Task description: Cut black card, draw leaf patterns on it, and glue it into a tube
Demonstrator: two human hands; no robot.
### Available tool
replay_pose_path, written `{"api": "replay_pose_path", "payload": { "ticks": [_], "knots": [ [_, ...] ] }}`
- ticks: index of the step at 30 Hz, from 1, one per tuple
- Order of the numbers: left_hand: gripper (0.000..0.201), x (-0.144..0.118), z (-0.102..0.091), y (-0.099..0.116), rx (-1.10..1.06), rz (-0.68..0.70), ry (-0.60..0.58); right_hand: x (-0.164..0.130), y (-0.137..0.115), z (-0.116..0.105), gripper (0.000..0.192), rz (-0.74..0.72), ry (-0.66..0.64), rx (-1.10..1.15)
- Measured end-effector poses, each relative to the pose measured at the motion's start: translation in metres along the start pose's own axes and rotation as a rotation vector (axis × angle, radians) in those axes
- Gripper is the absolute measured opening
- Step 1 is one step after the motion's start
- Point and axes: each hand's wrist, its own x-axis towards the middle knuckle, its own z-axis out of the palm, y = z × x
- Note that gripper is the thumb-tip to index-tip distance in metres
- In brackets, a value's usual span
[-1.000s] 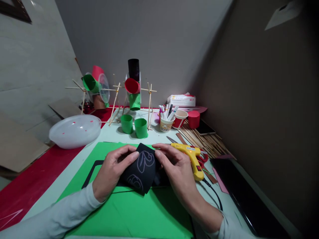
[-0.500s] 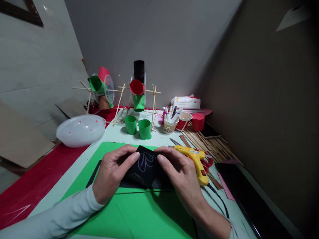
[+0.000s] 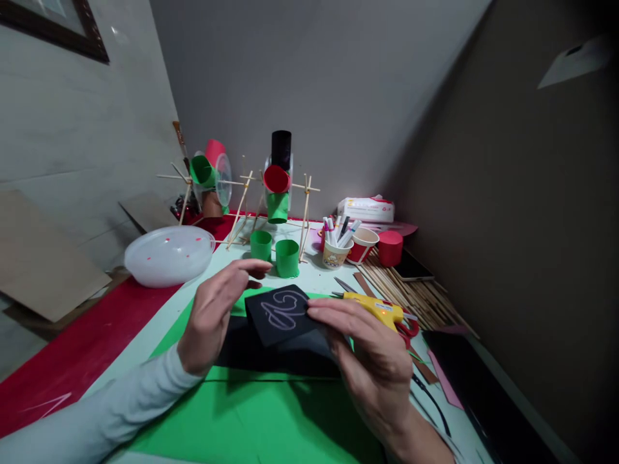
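A folded piece of black paper [image 3: 283, 316] with a pale looping drawing on its top face is pinched at its right edge by my right hand [image 3: 372, 354]. Just left of the paper, my left hand [image 3: 213, 309] hovers with its fingers apart, not touching it. Beneath lies a darker strip of black paper [image 3: 242, 351] on a large green sheet [image 3: 261, 419]. Close behind my right hand rests a yellow glue gun [image 3: 380, 309], partly hidden by that hand, along with red-handled scissors [image 3: 409, 328].
Two green paper cups [image 3: 287, 258] stand before a stick frame carrying coloured tubes [image 3: 277, 179]. Right of them are a cup of markers [image 3: 336, 254], a paper bowl [image 3: 362, 245] and bamboo sticks [image 3: 387, 280]. A clear plastic bowl [image 3: 169, 258] sits left; a black panel [image 3: 483, 386] lies right.
My left hand has let go of the black paper and opened. The right hand keeps hold; the paper has turned and tipped flatter. The whole view has shifted slightly.
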Motion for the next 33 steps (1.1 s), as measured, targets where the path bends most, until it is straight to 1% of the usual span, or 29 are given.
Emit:
{"api": "replay_pose_path", "payload": {
  "ticks": [2, 4, 5, 7, 9, 12, 15, 18, 21, 24, 26, 29, 33],
  "knots": [
    [0.035, 0.009, -0.002, 0.000, -0.106, -0.226, -0.070, 0.000, -0.005, 0.001, 0.038, -0.061, -0.067, -0.007],
    [0.035, 0.015, -0.004, 0.001, -0.184, -0.456, -0.175, 0.000, -0.008, 0.002, 0.038, -0.099, -0.107, 0.002],
    [0.037, 0.016, -0.004, 0.002, -0.211, -0.549, -0.221, 0.000, -0.009, 0.002, 0.038, -0.111, -0.120, 0.008],
    [0.037, 0.016, -0.005, 0.004, -0.254, -0.660, -0.282, 0.000, -0.010, 0.003, 0.041, -0.124, -0.131, 0.018],
    [0.034, 0.014, -0.005, 0.007, -0.288, -0.705, -0.309, -0.001, -0.010, 0.003, 0.044, -0.124, -0.131, 0.015],
    [0.028, 0.012, -0.006, 0.010, -0.314, -0.696, -0.323, -0.003, -0.010, 0.001, 0.048, -0.139, -0.147, 0.003],
    [0.025, 0.013, -0.007, 0.010, -0.314, -0.655, -0.323, -0.005, -0.009, 0.000, 0.048, -0.138, -0.163, 0.003],
    [0.025, 0.013, -0.004, 0.010, -0.302, -0.577, -0.283, -0.007, -0.006, 0.000, 0.051, -0.076, -0.110, 0.000],
    [0.023, 0.012, -0.002, 0.008, -0.275, -0.474, -0.211, -0.010, -0.001, 0.002, 0.052, 0.076, -0.035, 0.076],
    [0.022, 0.010, -0.002, 0.005, -0.224, -0.373, -0.142, -0.011, 0.001, 0.003, 0.036, 0.287, 0.003, 0.205],
    [0.021, 0.007, -0.001, 0.005, -0.186, -0.324, -0.111, -0.010, 0.001, 0.004, 0.025, 0.400, -0.002, 0.268],
    [0.019, 0.002, 0.001, 0.007, -0.108, -0.254, -0.051, -0.009, 0.000, 0.006, 0.022, 0.508, -0.062, 0.291],
    [0.018, -0.004, 0.005, 0.010, -0.006, -0.188, 0.006, -0.009, -0.002, 0.009, 0.020, 0.566, -0.116, 0.233]
  ]
}}
